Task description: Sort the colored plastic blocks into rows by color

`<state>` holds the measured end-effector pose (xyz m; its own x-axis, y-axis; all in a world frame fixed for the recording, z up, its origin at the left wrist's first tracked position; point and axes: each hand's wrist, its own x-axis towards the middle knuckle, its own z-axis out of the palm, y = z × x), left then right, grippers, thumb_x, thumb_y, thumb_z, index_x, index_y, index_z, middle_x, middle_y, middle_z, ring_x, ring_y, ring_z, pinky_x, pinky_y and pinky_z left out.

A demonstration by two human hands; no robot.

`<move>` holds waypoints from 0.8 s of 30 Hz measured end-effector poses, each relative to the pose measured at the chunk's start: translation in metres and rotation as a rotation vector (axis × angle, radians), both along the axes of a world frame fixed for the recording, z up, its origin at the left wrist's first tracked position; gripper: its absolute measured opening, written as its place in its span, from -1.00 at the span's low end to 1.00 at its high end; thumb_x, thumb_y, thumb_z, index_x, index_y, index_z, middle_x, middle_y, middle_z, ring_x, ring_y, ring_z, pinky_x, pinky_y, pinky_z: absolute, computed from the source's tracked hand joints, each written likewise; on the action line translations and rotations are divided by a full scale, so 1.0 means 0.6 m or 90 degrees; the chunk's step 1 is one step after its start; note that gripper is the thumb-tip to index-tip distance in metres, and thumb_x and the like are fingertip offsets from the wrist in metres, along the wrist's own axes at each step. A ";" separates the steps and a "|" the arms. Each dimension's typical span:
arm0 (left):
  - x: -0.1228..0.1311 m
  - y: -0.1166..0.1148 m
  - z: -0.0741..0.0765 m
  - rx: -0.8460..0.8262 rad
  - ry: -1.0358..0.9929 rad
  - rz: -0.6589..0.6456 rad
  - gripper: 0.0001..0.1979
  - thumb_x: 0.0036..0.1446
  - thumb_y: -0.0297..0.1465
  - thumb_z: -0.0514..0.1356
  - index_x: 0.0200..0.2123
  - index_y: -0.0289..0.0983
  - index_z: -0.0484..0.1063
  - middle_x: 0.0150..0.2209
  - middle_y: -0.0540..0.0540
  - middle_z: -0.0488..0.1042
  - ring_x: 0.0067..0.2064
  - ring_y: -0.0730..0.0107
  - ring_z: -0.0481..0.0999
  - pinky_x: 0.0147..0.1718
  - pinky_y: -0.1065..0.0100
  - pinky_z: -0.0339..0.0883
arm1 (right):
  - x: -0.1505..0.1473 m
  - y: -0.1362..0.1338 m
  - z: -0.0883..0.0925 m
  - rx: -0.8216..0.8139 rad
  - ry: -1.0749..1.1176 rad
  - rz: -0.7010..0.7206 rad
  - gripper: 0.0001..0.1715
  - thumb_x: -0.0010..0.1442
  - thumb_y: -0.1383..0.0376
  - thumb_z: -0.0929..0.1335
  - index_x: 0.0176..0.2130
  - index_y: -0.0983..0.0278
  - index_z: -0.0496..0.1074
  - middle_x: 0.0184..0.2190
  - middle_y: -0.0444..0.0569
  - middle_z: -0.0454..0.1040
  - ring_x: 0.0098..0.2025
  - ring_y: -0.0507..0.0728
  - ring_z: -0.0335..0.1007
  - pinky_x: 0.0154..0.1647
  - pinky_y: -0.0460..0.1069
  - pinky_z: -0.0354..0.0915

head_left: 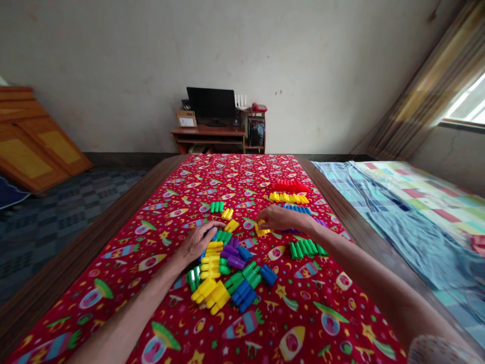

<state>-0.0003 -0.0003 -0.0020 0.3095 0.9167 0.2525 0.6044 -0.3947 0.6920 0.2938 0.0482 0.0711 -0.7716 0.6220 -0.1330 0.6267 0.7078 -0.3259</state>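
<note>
My right hand (278,217) is closed, fingers pointing down, on a yellow toy block (261,230) at the middle of the red cloth. My left hand (197,241) lies at the upper left of a loose heap of plastic blocks, fingers stretched out; its fingertips come close to another yellow block (232,225), and whether they touch is unclear. Below it the heap mixes yellow blocks (211,267), purple blocks (232,256), green blocks (251,273) and blue blocks (244,295). Beyond my left hand sit a small green block (217,207) and a small yellow one (227,214).
On the right are rows sorted by colour: red (290,185), yellow (288,197), blue (297,209), purple, partly behind my right arm, and green (307,248). A patterned red cloth (170,298) covers the table. Beyond stands a desk with a monitor (211,106); a bed (409,227) adjoins right.
</note>
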 end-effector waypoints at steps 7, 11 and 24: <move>-0.002 0.000 -0.003 -0.006 -0.002 0.000 -0.52 0.24 -0.09 -0.04 -0.08 -0.25 0.52 -0.05 -0.14 0.60 -0.04 0.14 0.56 0.01 0.24 0.36 | -0.005 -0.030 -0.023 0.149 -0.024 0.065 -0.54 0.22 0.28 0.40 0.11 0.30 0.41 -0.03 0.13 0.51 -0.02 0.18 0.43 -0.04 0.02 0.31; -0.002 0.000 -0.005 -0.006 -0.010 0.000 -0.53 0.24 -0.09 -0.03 -0.08 -0.24 0.52 -0.06 -0.13 0.60 -0.06 0.14 0.56 0.00 0.23 0.37 | -0.003 -0.024 -0.019 0.144 -0.048 0.113 -0.57 0.21 0.41 0.37 0.08 0.34 0.43 -0.11 0.14 0.55 -0.07 0.18 0.46 -0.05 0.04 0.34; 0.009 -0.013 0.022 -0.017 -0.004 0.003 -0.57 0.24 -0.15 -0.03 -0.13 -0.26 0.51 -0.09 -0.15 0.61 -0.04 0.12 0.56 0.00 0.23 0.37 | 0.101 0.113 0.019 0.238 -0.050 -0.269 -0.57 0.21 0.35 0.37 0.08 0.38 0.47 -0.18 0.15 0.59 -0.19 0.16 0.49 -0.20 -0.05 0.27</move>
